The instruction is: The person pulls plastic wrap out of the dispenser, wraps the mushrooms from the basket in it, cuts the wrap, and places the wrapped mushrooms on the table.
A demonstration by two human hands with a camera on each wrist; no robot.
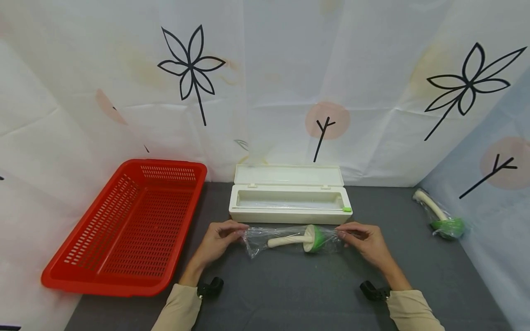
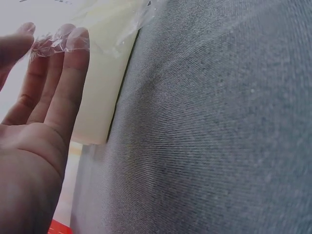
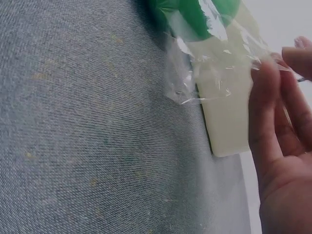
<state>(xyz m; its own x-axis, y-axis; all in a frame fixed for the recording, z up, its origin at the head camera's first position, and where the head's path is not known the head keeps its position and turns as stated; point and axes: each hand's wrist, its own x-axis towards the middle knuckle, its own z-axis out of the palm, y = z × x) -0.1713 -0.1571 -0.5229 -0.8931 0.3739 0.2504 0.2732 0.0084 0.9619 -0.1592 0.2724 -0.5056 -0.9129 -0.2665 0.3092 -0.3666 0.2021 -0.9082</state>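
A toy mushroom with a cream stem (image 1: 285,240) and a green cap (image 1: 319,239) lies inside clear cling film (image 1: 256,240) in the middle of the head view. The film's left end is pinched between the thumb and fingers of my left hand (image 1: 217,241). At the cap side, my right hand (image 1: 367,242) pinches the other end. Crumpled film (image 2: 51,45) shows at the left fingertips in the left wrist view. In the right wrist view, loose film (image 3: 179,70) hangs below the right fingers, near the green cap (image 3: 195,17).
Just behind the hands stands a white cling film dispenser (image 1: 290,216), lid (image 1: 288,175) raised, with a green slider (image 1: 347,209). A red plastic basket (image 1: 112,287) sits at left. Another film-wrapped toy mushroom (image 1: 447,227) lies far right. Patterned cloth (image 1: 269,92) hangs behind the grey table.
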